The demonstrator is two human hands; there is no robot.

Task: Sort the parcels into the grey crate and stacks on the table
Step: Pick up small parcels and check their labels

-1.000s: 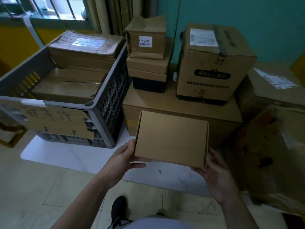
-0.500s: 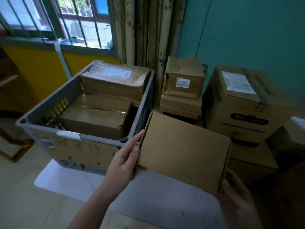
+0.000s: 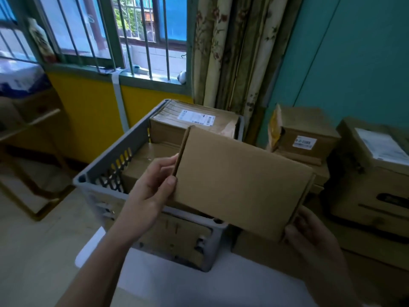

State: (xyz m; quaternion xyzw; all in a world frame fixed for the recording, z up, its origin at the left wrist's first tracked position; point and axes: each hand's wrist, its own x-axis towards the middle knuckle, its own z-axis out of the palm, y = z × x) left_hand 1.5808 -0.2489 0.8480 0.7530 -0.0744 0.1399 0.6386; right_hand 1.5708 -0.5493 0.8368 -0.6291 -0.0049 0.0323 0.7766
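Observation:
A plain brown cardboard parcel (image 3: 239,182) hangs tilted in the air over the near right corner of the grey crate (image 3: 106,169). My left hand (image 3: 152,189) grips its left edge, thumb on the front face. My right hand (image 3: 309,235) holds its lower right corner from underneath. Inside the crate lie brown parcels, one at the back with a white label (image 3: 194,117) and a lower one (image 3: 143,165) in front of it. The held parcel hides the crate's right side.
Right of the crate stands a stack of small boxes (image 3: 305,138) and a large carton (image 3: 376,173) on a wide flat box. The crate stands on a white sheet (image 3: 168,282). A curtain (image 3: 232,63), barred window and yellow wall lie behind; a wooden frame (image 3: 33,134) is at left.
The parcel has risen and moved left, from in front of the box stacks to over the crate's near right corner. The view has lifted toward the window. Both hands kept their hold.

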